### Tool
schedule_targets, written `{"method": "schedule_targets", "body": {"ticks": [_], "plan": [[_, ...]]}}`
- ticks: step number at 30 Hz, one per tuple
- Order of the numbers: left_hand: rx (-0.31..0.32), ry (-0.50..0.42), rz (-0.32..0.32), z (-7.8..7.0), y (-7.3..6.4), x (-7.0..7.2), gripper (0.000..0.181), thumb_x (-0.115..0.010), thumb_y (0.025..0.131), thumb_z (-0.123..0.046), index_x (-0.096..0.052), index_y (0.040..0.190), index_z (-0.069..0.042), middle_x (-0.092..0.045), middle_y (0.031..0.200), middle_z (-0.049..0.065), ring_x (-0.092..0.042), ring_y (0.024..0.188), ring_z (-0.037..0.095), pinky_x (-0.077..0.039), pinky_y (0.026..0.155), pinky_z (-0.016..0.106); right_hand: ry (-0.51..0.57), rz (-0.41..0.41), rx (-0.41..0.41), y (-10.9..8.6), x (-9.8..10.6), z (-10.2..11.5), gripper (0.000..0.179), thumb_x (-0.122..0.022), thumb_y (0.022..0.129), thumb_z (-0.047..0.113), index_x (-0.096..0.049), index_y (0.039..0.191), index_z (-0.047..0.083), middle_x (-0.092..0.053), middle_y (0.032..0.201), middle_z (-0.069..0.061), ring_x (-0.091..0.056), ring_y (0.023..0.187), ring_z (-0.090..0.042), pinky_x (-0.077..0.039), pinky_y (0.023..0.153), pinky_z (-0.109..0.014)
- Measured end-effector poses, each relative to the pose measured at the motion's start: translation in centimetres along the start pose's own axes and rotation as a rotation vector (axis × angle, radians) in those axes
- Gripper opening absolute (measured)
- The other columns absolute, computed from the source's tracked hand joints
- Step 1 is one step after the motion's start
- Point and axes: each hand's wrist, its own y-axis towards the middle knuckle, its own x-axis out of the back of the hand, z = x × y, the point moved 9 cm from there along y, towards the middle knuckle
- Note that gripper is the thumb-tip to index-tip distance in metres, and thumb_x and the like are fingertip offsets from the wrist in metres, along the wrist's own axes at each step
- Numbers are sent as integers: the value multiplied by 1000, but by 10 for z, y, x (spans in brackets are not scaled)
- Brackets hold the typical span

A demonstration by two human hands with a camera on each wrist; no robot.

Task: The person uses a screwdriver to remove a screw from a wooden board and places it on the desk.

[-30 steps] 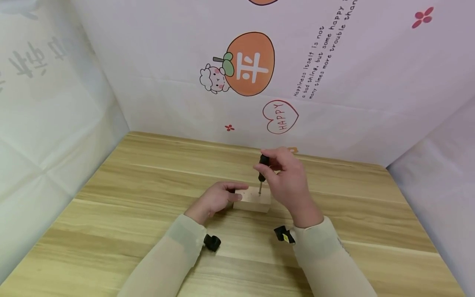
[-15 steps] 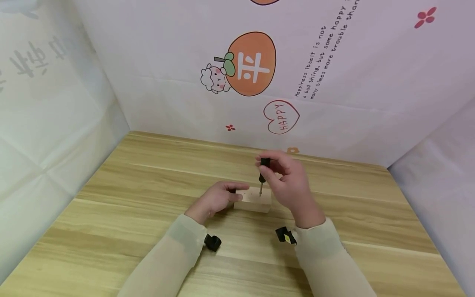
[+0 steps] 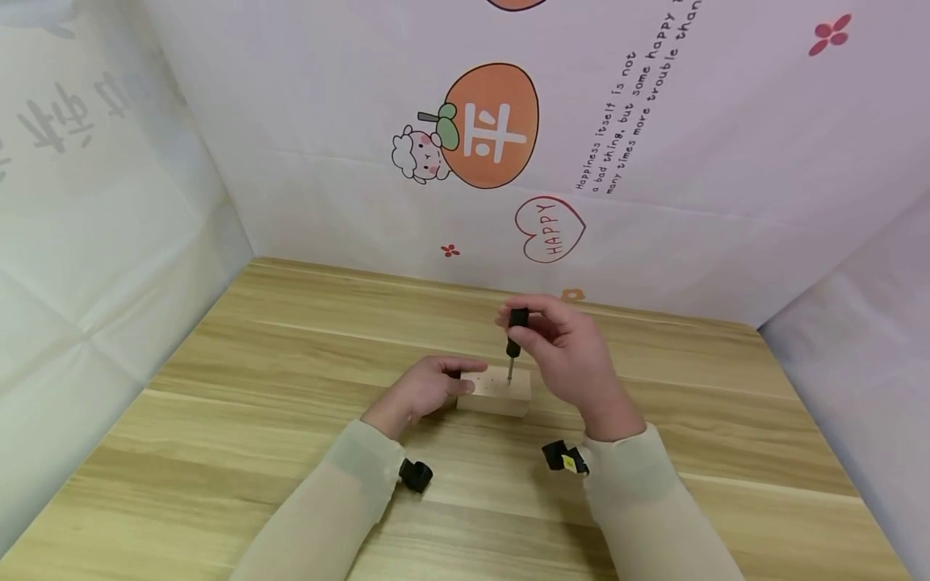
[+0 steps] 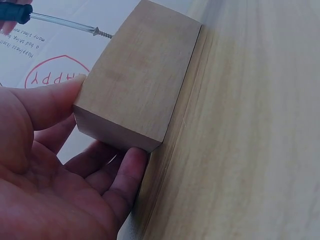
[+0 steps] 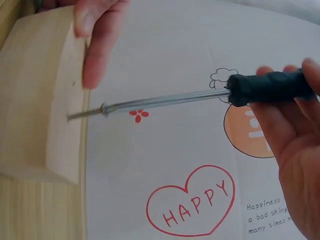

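Note:
A pale wooden block (image 3: 494,403) lies on the table, with small holes in its top face. My left hand (image 3: 425,387) grips its left end, thumb on the top near edge and fingers along the far side. Above the block, my right hand (image 3: 570,359) pinches the dark handle of a screwdriver (image 5: 270,88) between thumb and fingers. The steel shaft runs down to the head of a screw (image 5: 87,114), whose tip is in the block's top face and whose thread largely shows. The left wrist view also shows this screw (image 4: 103,33) standing out from the block.
The wood-grain table (image 3: 291,339) reaches back to a white printed cloth wall (image 3: 327,161). More white cloth (image 3: 80,242) hangs at the left and right sides. Small black devices (image 3: 416,476) sit at both wrists.
My right hand and wrist have shifted slightly to the right, and its fingers have changed position round the screwdriver handle. The left hand and the block stay in place.

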Motion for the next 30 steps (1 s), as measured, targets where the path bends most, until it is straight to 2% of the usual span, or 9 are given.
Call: {"method": "schedule_targets", "body": {"ticks": [3, 9, 12, 15, 19, 22, 25, 27, 30], "plan": [[-10, 4, -1, -1, 0, 0, 33, -67, 97, -13, -71, 128, -22, -59, 136, -3, -51, 125, 23, -45, 99, 43, -65, -54, -24, 0, 3, 1, 29, -75, 87, -3, -70, 115, 3, -63, 114, -6, -65, 96, -24, -56, 78, -30], [-12, -6, -4, -1, 1, 0, 33, -67, 97, -12, -71, 128, -21, -60, 135, -3, -51, 126, 23, -43, 100, 43, -180, -140, 30, 1, 9, 9, 27, -81, 81, 0, -76, 106, 8, -58, 89, -3, -57, 76, -17, -50, 66, -21], [-10, -10, -3, 0, 1, 0, 32, -66, 97, -11, -71, 127, -21, -60, 135, -2, -52, 123, 22, -44, 99, 43, -96, -61, 63, 1, 4, 8, 28, -77, 83, -7, -76, 108, 5, -64, 90, -4, -62, 78, -18, -51, 68, -24], [-6, -10, -2, 0, 1, -1, 32, -66, 97, -11, -71, 127, -20, -59, 135, -2, -53, 122, 22, -44, 100, 42, 34, 10, 32, 1, -1, 3, 28, -69, 87, -12, -72, 113, 0, -69, 100, -10, -68, 90, -22, -55, 76, -30], [1, -8, -4, -1, -1, -1, 32, -66, 97, -12, -71, 127, -21, -59, 135, -2, -51, 125, 23, -42, 101, 44, -18, -27, -28, 0, 0, 2, 28, -72, 89, -6, -72, 115, 2, -64, 114, -12, -63, 98, -21, -55, 83, -31], [3, -8, -6, -1, -2, -1, 32, -66, 97, -12, -71, 127, -23, -60, 135, -4, -50, 127, 24, -41, 103, 46, -138, -84, -57, 0, 1, 3, 30, -79, 85, 2, -74, 114, 9, -59, 108, -9, -60, 93, -18, -55, 80, -29], [-3, -6, -7, -2, -2, 0, 33, -66, 97, -13, -71, 127, -24, -61, 134, -5, -49, 129, 24, -40, 104, 47, -182, -113, -77, 1, 1, 3, 31, -81, 83, 4, -77, 112, 13, -57, 95, -4, -57, 81, -17, -53, 71, -27], [-7, -6, -6, -2, -3, 0, 33, -66, 97, -12, -71, 128, -23, -61, 134, -5, -49, 129, 24, -40, 103, 47, -159, -111, -67, 0, 2, 3, 31, -79, 84, 2, -77, 113, 13, -60, 91, -2, -61, 79, -16, -52, 70, -26], [-9, -5, -6, -3, -3, 0, 33, -66, 97, -12, -71, 128, -21, -59, 135, -3, -48, 130, 25, -41, 103, 46, -23, -79, -48, -1, 2, -1, 37, -73, 88, -4, -72, 122, 10, -68, 98, -5, -68, 87, -22, -56, 76, -28]]}}
